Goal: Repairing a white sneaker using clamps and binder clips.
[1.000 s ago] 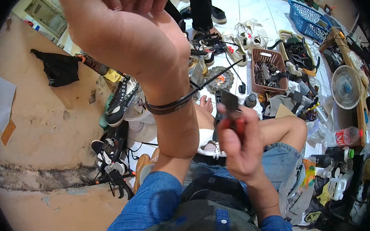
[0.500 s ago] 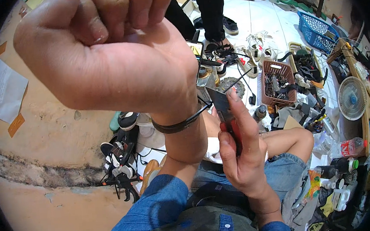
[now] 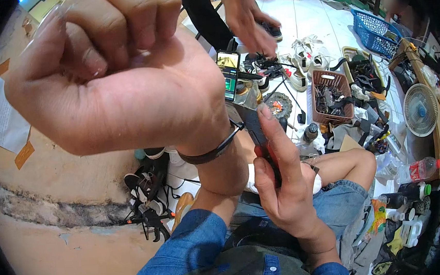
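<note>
While the person sits on the floor (image 3: 319, 21), lots of stuff lies all around. That floor is made of white tiles. On the left is a tan wall (image 3: 42, 177) with a dark crack running along it and bits of paper stuck on. Black sandals (image 3: 146, 187) lie by the wall. Farther out sit a brown basket (image 3: 333, 95) full of dark parts, a blue basket (image 3: 377, 29), some white shoes (image 3: 307, 61), a small white fan (image 3: 420, 110) and a few plastic bottles (image 3: 415, 192). A little screen (image 3: 228, 69) glows near the middle.

Very close to the camera is the left hand (image 3: 117, 83). It is shut into a tight fist with the fingers curled in, and it seems to pinch something thin and clear, but I cannot tell what. A dark band (image 3: 213, 151) goes around its wrist.

Lower down is the right hand (image 3: 283, 184). It is wrapped around a tool with red handles (image 3: 264, 157), and one finger lies straight along the top of the tool. This tool is above the person's lap, and its dark tip points up toward the left wrist, near the band. The person's bare knee (image 3: 354, 163) and blue shorts show beside it.

At the top, another person's hand (image 3: 246, 11) reaches down with the fingers spread loose, next to a leg in black trousers (image 3: 202, 15).
</note>
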{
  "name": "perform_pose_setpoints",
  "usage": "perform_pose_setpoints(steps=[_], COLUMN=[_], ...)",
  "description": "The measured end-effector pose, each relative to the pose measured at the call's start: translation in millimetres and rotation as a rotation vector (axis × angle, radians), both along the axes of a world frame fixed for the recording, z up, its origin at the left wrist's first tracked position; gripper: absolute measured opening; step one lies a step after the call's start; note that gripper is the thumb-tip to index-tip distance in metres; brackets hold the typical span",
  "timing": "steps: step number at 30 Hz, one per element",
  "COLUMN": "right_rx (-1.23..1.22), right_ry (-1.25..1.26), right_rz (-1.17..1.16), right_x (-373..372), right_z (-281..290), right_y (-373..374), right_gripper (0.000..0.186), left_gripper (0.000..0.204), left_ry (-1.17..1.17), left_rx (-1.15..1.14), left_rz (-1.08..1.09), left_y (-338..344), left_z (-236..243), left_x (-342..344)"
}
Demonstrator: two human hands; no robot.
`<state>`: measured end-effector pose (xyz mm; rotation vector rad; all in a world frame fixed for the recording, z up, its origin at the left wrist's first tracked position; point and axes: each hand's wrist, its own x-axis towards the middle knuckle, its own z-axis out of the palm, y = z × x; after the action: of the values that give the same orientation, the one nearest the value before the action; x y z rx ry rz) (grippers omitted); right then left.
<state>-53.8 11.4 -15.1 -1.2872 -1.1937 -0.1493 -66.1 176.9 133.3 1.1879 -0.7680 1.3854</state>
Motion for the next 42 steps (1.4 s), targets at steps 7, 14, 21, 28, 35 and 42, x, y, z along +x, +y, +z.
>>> perform_pose_setpoints(steps=[7,14,21,28,35,42], right_rx=[-0.076,-0.022,-0.024,-0.014,-0.149,-0.296], right_ry=[0.029,0.014,0.129,0.106,0.023,-0.022], right_rz=[-0.014,-0.064,-0.048,-0.069,-0.108,-0.209], right_x=[-6,-1,5,12,26,15], right_z=[-6,-13,-5,-6,29,29], right_y=[-1,5,7,3,-15,-18], right_gripper=[0.061,0.058,0.053,0.05,0.045,0.044], left_gripper=[0.039,0.04,0.042,0.041,0.036,0.032], left_ry=[-0.035,-0.051,-0.06,-0.094,-0.096,-0.214], left_rx=[0.016,-0.025,-0.087,-0.095,-0.008,-0.255], left_rz=[0.028,0.089,0.118,0.155,0.177,0.173], left_y=[-2,-6,-7,-9,-13,-24], left_z=[0,-4,-7,-13,-19,-19], left_x=[-1,6,12,27,29,38])
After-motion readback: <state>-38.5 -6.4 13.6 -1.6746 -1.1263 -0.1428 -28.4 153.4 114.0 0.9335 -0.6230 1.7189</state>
